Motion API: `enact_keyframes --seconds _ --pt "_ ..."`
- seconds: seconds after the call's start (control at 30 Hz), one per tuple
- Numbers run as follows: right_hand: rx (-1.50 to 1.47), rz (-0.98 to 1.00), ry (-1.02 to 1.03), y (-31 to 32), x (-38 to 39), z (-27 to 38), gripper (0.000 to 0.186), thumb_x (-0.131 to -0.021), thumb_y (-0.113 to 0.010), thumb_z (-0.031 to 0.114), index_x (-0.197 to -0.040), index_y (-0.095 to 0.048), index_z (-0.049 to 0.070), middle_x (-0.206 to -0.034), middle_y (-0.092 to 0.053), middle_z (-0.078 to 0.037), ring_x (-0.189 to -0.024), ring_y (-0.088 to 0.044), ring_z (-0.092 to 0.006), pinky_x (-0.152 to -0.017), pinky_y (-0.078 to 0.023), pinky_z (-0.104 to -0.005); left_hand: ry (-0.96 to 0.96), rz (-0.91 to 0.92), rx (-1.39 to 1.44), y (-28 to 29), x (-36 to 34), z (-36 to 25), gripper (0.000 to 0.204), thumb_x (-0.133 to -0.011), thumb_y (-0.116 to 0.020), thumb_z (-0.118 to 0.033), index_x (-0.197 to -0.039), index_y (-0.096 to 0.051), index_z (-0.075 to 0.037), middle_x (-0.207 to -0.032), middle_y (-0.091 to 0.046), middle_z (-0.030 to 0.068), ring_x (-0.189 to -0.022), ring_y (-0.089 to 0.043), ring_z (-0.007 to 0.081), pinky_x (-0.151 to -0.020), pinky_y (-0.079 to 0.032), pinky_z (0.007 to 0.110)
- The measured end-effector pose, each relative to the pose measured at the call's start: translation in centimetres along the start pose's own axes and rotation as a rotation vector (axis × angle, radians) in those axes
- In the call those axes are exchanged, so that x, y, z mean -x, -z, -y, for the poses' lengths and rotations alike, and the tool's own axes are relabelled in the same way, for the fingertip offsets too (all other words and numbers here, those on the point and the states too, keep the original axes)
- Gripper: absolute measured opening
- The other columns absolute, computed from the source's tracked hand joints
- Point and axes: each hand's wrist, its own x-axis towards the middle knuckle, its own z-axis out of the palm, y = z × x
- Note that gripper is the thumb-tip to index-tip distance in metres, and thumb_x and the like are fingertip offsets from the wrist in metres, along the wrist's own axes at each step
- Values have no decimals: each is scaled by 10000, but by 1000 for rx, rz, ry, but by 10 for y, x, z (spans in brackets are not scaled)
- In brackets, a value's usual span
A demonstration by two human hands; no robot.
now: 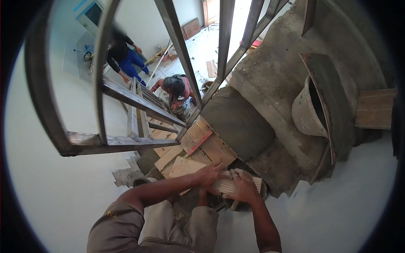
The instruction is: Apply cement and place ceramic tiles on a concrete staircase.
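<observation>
Over a dark bucket (264, 189) near my knees, a beige tile piece (226, 185) with a ridged face is between my hands. My left hand (209, 175) grips its left end, fingers curled at the far edge. My right hand (244, 187) is wrapped round its right part. Some of the tile is hidden by my fingers. Just ahead, wood-look tiles (223, 147) cover a step, and a red straight bar (199, 143) lies across them. A plain beige tile (185, 167) rests closer to me, left of my left hand.
A metal railing frame (145, 107) stands ahead and to the left. Wet grey mortar (236, 118) covers the step beyond the tiles. At right are a large bucket (300, 111) and a leaning board (337, 101). Two people work below: one crouches in a cap (178, 87), another wears blue trousers (130, 65).
</observation>
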Motion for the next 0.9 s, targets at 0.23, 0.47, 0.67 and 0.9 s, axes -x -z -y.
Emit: enact_keyframes --seconds 0.23,0.47,0.67,0.9 --pt "125 -316 -76 -14 -21 -78 947 -610 -874 465 -1352 -529 -10 -1343 -513 -190 -1251 -488 -401 -1062 -385 -537 -188 51 -235 30 -107 32 781 -535 -853 -402 -1282 -670 -265 -1298 -510 156 -1217 -488 354 -1058 -410 454" --pt "189 -575 -122 -63 -76 -130 897 -639 -862 416 -1352 -526 -12 -1377 -506 -190 -1258 -479 -411 -1051 -406 -544 -187 57 -480 25 -154 86 676 -625 -837 -372 -1279 -666 -360 -1397 -503 147 -1332 -448 329 -1169 -326 489" --pt "173 -616 -187 -97 -122 -142 901 -639 -860 433 -1351 -527 -7 -1392 -504 -183 -1264 -479 -408 -1050 -407 -552 -130 6 -530 11 -152 140 630 -740 -767 -284 -1350 -617 -327 -1502 -460 130 -1418 -406 321 -1215 -270 517" --pt "224 -684 -184 -106 -148 -148 899 -643 -857 450 -1344 -531 -8 -1381 -511 -176 -1256 -483 -397 -1047 -405 -546 -141 -52 -498 15 -156 166 511 -839 -670 -213 -1336 -635 -324 -1510 -460 109 -1441 -385 309 -1216 -273 512"
